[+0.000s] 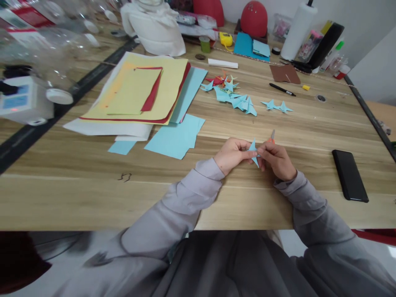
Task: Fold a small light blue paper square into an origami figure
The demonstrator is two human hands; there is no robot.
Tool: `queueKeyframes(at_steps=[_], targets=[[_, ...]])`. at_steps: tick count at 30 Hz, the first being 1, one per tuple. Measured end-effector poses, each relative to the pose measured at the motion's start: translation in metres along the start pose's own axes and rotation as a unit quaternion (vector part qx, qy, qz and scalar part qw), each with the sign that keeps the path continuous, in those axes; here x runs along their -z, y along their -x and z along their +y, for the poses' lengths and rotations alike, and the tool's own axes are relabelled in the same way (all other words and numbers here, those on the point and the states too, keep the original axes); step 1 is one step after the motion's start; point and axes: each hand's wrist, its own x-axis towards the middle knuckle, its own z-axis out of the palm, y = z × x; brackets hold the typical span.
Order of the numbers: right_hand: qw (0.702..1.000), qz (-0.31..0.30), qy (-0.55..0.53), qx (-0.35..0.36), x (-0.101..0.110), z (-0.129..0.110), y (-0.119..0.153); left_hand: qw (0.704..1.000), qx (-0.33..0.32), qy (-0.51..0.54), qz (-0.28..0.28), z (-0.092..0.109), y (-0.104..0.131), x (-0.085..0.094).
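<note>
The folded, pointed light-blue paper piece [253,146] lies between the left hand [232,156] and the right hand [277,160] over the streaked wooden surface [93,202], its long axis crossing the line between them, each grip pinching its nearer side.

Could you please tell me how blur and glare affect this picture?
Head view: the plastic bottles at upper left look smeared, with pale glare; head view: the left hand, right hand and blue folded paper look fairly clear; head view: small highlights dot the red dome.
</note>
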Motion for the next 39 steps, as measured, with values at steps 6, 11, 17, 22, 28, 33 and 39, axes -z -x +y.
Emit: queueKeyframes(at_steps=[6,11,17,22,28,33,39], targets=[[0.998,0.058,-0.018,0.024,0.002,0.002,-0.001,0.999,0.038,-0.003,-0.011,0.004,0.001,-0.001],[0.999,-0.007,0.031,-0.029,0.003,-0.001,0.001,0.998,0.025,-0.039,-0.036,0.006,0.001,0.002],[0.999,-0.027,-0.021,-0.043,0.004,0.000,0.004,0.993,0.008,-0.031,-0.112,0.003,0.002,0.002],[0.998,-0.021,-0.053,-0.033,0.001,-0.002,0.006,0.993,-0.031,-0.006,-0.110,-0.003,0.004,-0.001],[0.996,0.002,-0.072,-0.050,-0.005,-0.002,0.006,0.996,-0.037,0.009,-0.080,-0.002,0.004,-0.002],[0.994,-0.060,-0.051,-0.082,-0.001,-0.003,0.007,0.995,-0.018,-0.005,-0.094,0.001,0.004,-0.003],[0.980,-0.150,-0.016,-0.130,0.004,-0.009,0.008,0.992,0.004,-0.034,-0.118,0.002,0.005,-0.001]])
